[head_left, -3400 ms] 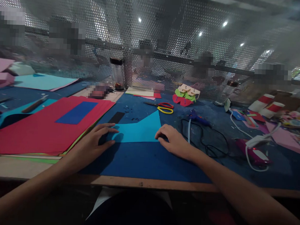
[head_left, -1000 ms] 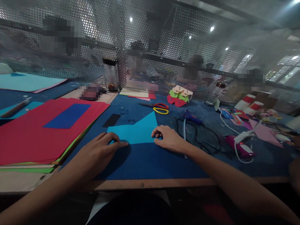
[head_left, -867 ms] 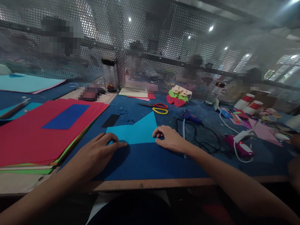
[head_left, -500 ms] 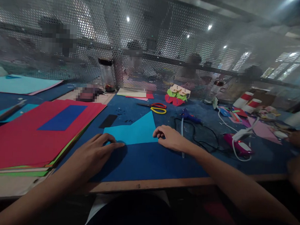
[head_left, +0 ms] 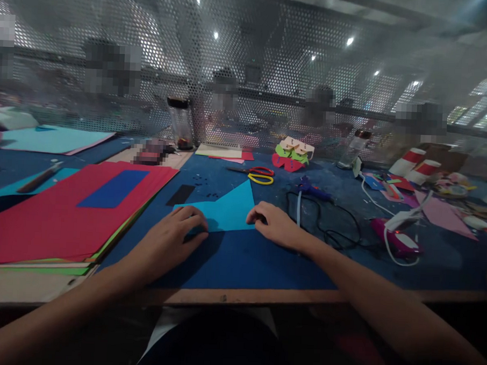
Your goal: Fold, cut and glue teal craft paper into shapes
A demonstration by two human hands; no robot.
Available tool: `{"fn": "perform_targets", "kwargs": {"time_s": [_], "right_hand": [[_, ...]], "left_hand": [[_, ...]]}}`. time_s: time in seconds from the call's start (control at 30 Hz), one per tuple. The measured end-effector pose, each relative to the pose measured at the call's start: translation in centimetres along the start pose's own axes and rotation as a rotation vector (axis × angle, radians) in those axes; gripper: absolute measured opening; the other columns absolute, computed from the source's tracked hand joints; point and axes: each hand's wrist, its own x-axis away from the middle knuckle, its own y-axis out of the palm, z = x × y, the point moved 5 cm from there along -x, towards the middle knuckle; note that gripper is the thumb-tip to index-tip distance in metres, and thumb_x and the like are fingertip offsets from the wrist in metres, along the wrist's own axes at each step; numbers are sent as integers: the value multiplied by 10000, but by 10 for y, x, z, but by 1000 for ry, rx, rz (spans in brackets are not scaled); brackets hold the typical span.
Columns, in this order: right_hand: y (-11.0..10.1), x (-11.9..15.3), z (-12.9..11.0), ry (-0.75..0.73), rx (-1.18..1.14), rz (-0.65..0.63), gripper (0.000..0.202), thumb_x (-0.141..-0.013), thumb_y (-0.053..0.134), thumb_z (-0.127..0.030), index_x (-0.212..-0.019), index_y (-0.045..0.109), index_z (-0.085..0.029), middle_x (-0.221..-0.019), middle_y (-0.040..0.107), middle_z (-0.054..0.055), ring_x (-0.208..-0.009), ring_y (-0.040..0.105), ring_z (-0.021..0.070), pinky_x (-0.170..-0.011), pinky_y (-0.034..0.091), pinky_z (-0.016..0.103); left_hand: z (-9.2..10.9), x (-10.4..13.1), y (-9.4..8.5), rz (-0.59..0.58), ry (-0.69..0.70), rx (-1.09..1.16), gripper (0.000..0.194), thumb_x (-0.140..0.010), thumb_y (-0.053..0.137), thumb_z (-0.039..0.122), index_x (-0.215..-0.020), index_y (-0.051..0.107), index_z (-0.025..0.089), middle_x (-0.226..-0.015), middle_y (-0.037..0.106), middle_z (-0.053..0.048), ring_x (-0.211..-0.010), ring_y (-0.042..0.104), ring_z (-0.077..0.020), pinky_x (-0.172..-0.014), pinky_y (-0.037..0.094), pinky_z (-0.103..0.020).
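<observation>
A folded light-blue paper (head_left: 230, 210) lies on the blue table top, with a pointed corner standing up toward the back. My left hand (head_left: 180, 236) rests over its left end, fingers bent and a little apart, holding nothing. At the paper's right end is my right hand (head_left: 272, 222); its thumb and curled fingers are at the paper's edge. Behind the paper lie scissors (head_left: 260, 175) with red and yellow handles. A small black strip (head_left: 180, 195) is left of the paper.
Red sheets (head_left: 64, 223) with a blue rectangle (head_left: 114, 188) are stacked at left. At right are a blue glue gun (head_left: 313, 189), black cable and magenta device (head_left: 396, 238). A bottle (head_left: 181, 126) and paper shapes (head_left: 291, 154) stand near the mesh screen (head_left: 249, 59).
My left hand has moved further over the paper's left end, its fingers drawn in. My right hand has barely moved. The view has shifted slightly to the left.
</observation>
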Motion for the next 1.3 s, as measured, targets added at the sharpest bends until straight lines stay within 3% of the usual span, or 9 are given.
{"fn": "perform_targets", "kwargs": {"time_s": [0.1, 0.33, 0.73, 1.3], "right_hand": [[0, 0, 0, 1, 24, 4, 264, -815, 530, -37, -929, 720, -181, -971, 670, 51, -889, 613, 174, -796, 438, 286], [2, 1, 1, -13, 52, 10, 265, -819, 537, -43, -942, 719, -190, -984, 670, 48, -913, 610, 179, -824, 436, 291], [1, 1, -1, -10, 69, 10, 251, -847, 536, -55, -953, 712, -199, -1007, 665, 51, -954, 606, 185, -857, 431, 297], [1, 1, 0, -20, 48, 17, 263, -828, 533, -56, -950, 719, -195, -991, 666, 52, -932, 602, 189, -832, 426, 299]], "left_hand": [[4, -15, 8, 25, -59, -18, 203, -945, 578, 399, -1063, 610, 236, -1257, 635, -88, -1179, 589, -317, -1012, 464, -498], [-1, -33, 29, -26, -217, 3, 453, -906, 579, 450, -1293, 522, 222, -1394, 586, -122, -1323, 519, -350, -1085, 418, -533], [3, -40, 26, -61, -292, -33, 555, -841, 590, 505, -1316, 539, 224, -1443, 555, -116, -1357, 480, -365, -1128, 366, -540], [-16, -31, 22, -80, -251, 26, 641, -849, 556, 502, -1438, 498, 256, -1444, 539, -108, -1348, 466, -392, -1102, 383, -577]]}}
